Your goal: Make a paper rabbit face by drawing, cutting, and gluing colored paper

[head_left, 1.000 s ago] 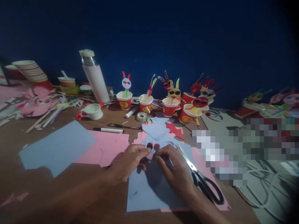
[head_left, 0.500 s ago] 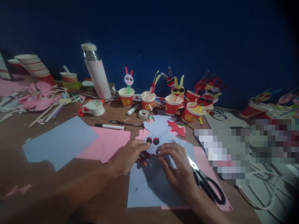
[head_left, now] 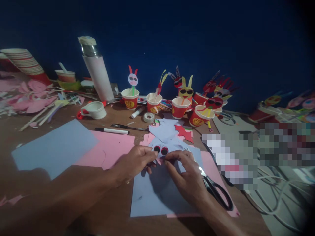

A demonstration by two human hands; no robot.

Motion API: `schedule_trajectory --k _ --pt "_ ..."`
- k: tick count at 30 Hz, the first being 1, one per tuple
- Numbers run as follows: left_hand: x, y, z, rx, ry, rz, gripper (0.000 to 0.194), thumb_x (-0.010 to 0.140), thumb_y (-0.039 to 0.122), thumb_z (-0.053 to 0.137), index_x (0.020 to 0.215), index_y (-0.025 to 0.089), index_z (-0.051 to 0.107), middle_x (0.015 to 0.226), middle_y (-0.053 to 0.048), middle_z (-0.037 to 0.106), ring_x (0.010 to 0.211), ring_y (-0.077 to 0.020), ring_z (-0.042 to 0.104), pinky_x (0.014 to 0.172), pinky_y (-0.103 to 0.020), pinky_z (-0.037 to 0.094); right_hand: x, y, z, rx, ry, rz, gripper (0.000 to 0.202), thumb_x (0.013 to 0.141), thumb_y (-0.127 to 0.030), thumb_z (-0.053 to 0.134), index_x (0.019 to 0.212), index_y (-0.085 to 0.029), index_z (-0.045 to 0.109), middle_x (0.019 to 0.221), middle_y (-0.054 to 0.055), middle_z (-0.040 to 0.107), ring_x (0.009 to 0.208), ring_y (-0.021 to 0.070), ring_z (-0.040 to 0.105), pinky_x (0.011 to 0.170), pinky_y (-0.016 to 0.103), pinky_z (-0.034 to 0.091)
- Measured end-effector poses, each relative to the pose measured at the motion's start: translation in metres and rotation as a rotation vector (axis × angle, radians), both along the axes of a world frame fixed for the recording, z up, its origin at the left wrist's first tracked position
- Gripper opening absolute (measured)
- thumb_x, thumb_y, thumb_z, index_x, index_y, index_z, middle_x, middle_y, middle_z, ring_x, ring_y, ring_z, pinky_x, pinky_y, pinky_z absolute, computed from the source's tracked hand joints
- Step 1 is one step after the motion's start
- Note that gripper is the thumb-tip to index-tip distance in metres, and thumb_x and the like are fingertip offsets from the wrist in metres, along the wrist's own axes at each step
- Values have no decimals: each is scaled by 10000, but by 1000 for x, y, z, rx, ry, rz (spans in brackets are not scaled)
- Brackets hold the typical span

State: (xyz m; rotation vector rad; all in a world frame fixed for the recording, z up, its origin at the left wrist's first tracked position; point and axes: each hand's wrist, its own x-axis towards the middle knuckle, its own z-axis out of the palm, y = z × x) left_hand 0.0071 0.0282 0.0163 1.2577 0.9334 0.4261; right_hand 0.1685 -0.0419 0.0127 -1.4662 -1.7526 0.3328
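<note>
Between my hands is a small pale blue paper face, bearing two black oval eyes edged in red. My left hand pinches the face's left side between thumb and fingers. A small pink paper piece shows at its lower edge. Thumb and fingertips of my right hand are closed together beside that piece; whether they grip it or the face's edge is hidden. Beneath both hands lies a pale blue sheet over pink paper. Black-handled scissors rest right of my right hand, their blades partly covered by it.
Red paper cups with paper bunny figures line the back. A tall flask, a white mug, a tape roll, a marker and a pen stand or lie nearby. Paper scraps crowd the left; cables run at right.
The view has shifted slightly, so the table's things sit a little further left and higher. The small pink piece now shows below the eyes. Both hands stay at the paper face.
</note>
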Motion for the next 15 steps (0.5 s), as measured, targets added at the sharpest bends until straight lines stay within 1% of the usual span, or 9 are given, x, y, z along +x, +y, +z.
schedule_trajectory --k 3,6,11,15 --pt "0 0 3 22 35 -8 325 799 403 509 648 125 584 602 -15 565 456 -100 520 444 -221 370 0 0 0 31 -49 24 105 822 -140 529 884 -223 551 776 -2 644 712 167 572 702 337 369" --pt "0 1 3 22 40 -23 331 799 413 508 649 129 586 609 -16 575 464 -105 533 449 -222 366 0 -2 0 67 -87 18 135 827 -124 513 915 -224 529 796 2 647 715 165 574 709 339 360" --pt "-1 3 0 40 60 -28 323 791 407 520 644 129 596 573 -6 574 464 -103 543 451 -211 356 -1 -2 -1 106 -127 12 169 809 -122 542 948 -214 516 776 -1 656 666 150 576 719 339 347" --pt "0 3 2 45 61 -37 317 789 400 520 667 123 617 600 -22 604 467 -107 540 461 -221 378 -1 -1 -3 154 -188 1 181 801 -111 543 954 -208 525 759 -3 663 658 147 610 743 346 334"
